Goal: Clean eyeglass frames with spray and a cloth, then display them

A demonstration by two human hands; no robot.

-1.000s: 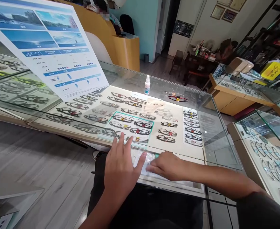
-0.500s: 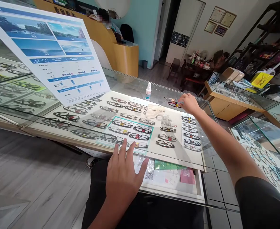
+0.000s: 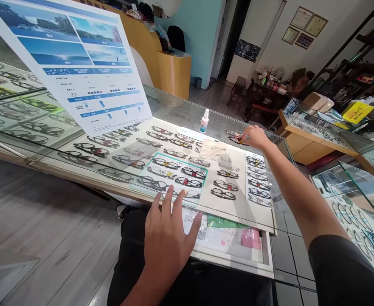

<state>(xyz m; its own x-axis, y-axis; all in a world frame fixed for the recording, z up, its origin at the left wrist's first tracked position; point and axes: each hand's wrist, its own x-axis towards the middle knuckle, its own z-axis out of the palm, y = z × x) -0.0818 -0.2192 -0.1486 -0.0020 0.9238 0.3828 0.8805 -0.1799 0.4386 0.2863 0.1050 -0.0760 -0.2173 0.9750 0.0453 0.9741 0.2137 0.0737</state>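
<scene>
My left hand lies flat with fingers spread on the near edge of the glass display case, above a pulled-out drawer holding papers and small bags. My right hand reaches across to the far side of the glass top and its fingers close on a pair of red-and-dark glasses lying there. Under the glass sit several rows of eyeglass frames on a pale tray.
A small spray bottle and a folded cloth are on the glass near the glasses. A large printed poster leans at the left. More glass cases stand at the right; a wooden counter and a person are behind.
My right hand left the drawer and reached to the far glasses on the glass top, now closing on them. The left hand stayed flat at the near edge.
</scene>
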